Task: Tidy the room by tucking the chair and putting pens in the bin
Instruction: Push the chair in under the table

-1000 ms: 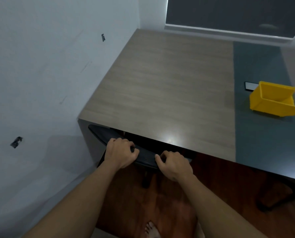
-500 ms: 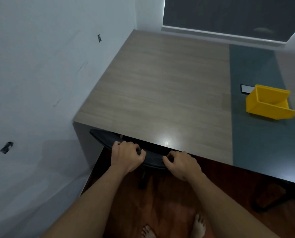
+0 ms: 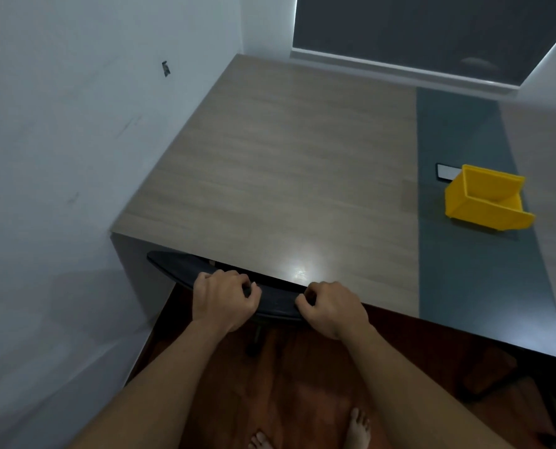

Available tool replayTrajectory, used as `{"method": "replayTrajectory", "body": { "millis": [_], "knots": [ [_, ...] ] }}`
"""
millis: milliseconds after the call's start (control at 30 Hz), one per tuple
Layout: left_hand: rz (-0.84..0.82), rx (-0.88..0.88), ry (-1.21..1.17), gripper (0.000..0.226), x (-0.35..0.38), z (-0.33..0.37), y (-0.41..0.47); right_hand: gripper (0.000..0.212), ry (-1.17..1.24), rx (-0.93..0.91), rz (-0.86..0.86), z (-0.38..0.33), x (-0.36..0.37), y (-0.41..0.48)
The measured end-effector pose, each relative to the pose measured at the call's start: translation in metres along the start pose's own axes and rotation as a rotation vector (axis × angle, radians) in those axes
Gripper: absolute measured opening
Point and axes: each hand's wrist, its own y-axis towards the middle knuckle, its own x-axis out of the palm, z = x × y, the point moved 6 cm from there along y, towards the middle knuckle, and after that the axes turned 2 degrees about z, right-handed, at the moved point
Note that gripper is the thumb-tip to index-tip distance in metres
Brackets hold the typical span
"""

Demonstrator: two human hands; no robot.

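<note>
Left hand (image 3: 223,299) and right hand (image 3: 330,311) both curl closed over the top edge of the chair (image 3: 276,301) backrest, side by side. Head view: the black backrest runs left to right, directly ahead of both hands, mostly tucked under the surface (image 3: 286,176) edge. Far right, nearer the right hand, sits the yellow bin (image 3: 484,197). No pens are visible, possibly out of frame.
</note>
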Motion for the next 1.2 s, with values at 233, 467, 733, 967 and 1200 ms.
{"method": "replayTrajectory", "body": {
  "millis": [233,467,733,967,1200],
  "knots": [
    [-0.018,0.006,-0.003,0.051,0.003,-0.002,0.000,0.055,-0.048,-0.007,0.096,-0.001,0.000,-0.004],
    [-0.077,0.028,-0.248,0.055,-0.023,0.030,-0.015,0.077,0.037,0.016,0.132,0.040,-0.032,-0.047],
    [-0.110,0.138,-0.338,0.056,-0.056,0.145,-0.046,0.080,0.130,0.144,0.194,0.162,-0.098,-0.116],
    [-0.166,0.167,-0.367,0.057,-0.049,0.273,-0.078,0.079,0.194,0.221,0.192,0.292,-0.134,-0.175],
    [-0.173,0.161,-0.403,0.051,-0.023,0.382,-0.107,0.079,0.219,0.267,0.153,0.423,-0.144,-0.209]
  ]
}}
